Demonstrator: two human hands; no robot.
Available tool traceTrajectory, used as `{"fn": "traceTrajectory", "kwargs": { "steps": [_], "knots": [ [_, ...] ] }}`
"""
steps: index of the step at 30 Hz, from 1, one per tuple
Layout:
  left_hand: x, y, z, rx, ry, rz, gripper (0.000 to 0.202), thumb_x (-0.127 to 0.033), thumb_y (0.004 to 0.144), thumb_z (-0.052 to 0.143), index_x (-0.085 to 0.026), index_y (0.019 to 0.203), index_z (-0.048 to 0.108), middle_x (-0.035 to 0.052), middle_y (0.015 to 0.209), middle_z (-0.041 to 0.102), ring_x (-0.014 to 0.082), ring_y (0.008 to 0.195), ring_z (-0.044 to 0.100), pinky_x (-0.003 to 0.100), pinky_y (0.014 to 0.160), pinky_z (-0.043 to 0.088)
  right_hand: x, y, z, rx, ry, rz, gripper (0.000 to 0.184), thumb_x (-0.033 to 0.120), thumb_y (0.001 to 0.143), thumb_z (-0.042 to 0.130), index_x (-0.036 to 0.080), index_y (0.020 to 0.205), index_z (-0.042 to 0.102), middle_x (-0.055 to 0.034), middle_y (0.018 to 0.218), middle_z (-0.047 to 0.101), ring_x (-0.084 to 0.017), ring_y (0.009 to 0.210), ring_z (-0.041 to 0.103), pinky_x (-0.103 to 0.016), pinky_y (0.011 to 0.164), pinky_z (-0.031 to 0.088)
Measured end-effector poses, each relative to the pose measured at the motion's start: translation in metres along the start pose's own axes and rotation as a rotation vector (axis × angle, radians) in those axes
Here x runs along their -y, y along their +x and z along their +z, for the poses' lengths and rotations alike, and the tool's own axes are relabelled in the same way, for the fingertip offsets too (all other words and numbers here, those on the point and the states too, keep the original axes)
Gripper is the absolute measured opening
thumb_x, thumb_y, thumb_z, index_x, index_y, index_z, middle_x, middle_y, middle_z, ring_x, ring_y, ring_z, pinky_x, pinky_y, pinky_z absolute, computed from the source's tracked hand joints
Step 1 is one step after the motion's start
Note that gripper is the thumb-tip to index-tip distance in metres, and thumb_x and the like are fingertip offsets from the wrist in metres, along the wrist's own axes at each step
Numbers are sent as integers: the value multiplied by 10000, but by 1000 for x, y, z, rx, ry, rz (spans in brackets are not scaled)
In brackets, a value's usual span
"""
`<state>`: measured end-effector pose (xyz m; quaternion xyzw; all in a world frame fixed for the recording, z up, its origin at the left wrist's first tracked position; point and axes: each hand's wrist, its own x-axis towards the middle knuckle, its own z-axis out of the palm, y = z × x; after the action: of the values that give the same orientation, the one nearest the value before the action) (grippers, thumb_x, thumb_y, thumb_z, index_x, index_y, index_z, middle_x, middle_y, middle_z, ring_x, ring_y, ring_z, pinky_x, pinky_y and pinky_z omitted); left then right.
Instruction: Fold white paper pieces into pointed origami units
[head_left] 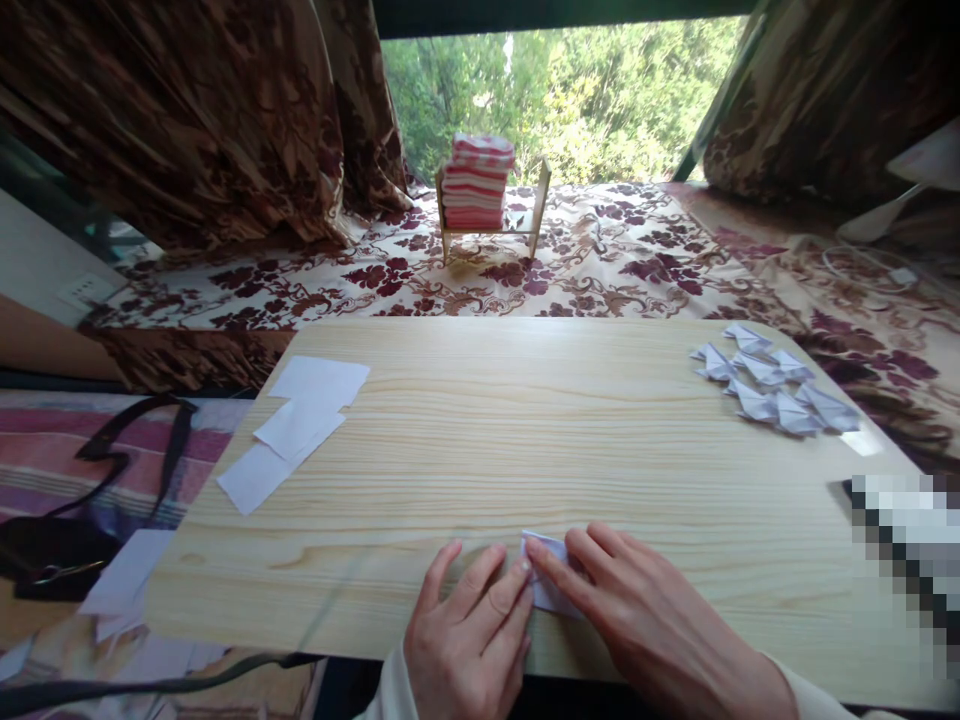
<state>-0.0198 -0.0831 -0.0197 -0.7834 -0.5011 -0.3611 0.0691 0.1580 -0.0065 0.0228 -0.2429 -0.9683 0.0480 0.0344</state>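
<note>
Though creased, crisp white paper (546,592)

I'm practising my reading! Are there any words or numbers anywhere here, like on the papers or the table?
No words, numbers or signs can be read anywhere.
The flat white sheets, the folded paper shapes and the small folded paper under the left hand and right hand look blank.
The striped stack by the window shows only stripes.
The patch at the table's right edge is blurred, unreadable.
</note>
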Motion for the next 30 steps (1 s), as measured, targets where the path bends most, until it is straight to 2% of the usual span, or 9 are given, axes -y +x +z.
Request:
{"fn": "traceTrajectory", "kwargs": {
  "steps": [5,8,11,15,20,23,30],
  "knots": [
    [-2,6,-8,115,-22,-48,225,-178,846,482,-182,988,656,29,1037,690,187,1077,556,406,1055,255,6,13,2,-14,-6,11,413,114,763,514,127,1174,472,-61,842,569,-194,719,487,-314,616,383],
    [-3,7,-9,94,-42,-78,212,-189,847,493,-189,981,657,15,1041,688,184,1076,555,403,1057,246,7,23,1,-64,-35,0,349,120,786,523,106,1133,491,-72,847,582,-198,725,489,-319,607,370],
    [-4,3,-4,48,-23,-45,239,-183,867,446,-188,977,659,22,1039,687,182,1071,552,408,1053,239,-1,24,-2,-57,-32,3,326,94,785,523,119,1110,510,-66,850,579,-193,741,494,-312,624,363],
    [-4,1,-1,32,-24,-55,258,-180,873,418,-184,966,659,30,1051,681,190,1071,544,429,1052,224,-10,14,-7,-68,-67,92,398,49,756,512,146,1143,507,-48,818,562,-188,722,481,-316,645,351],
    [-4,2,-8,118,-37,-41,264,-161,857,441,-179,1033,637,38,1096,661,195,1101,523,436,1054,209,1,2,-3,-50,-50,102,456,85,737,557,185,1178,493,-39,823,556,-186,720,470,-314,631,334],
    [-4,2,-9,121,-27,-38,269,-152,854,438,-174,1034,636,41,1095,661,195,1107,520,425,1050,219,2,-5,0,-56,-61,120,480,104,739,572,193,1202,480,-43,847,554,-190,736,466,-315,639,337],
    [-6,1,-10,142,-13,-29,279,-145,853,438,-183,1057,624,21,1150,638,194,1126,506,422,1050,205,-16,-37,-1,-69,-165,144,561,34,690,530,183,1227,465,-36,850,551,-187,735,472,-321,651,353]
  ]
}}
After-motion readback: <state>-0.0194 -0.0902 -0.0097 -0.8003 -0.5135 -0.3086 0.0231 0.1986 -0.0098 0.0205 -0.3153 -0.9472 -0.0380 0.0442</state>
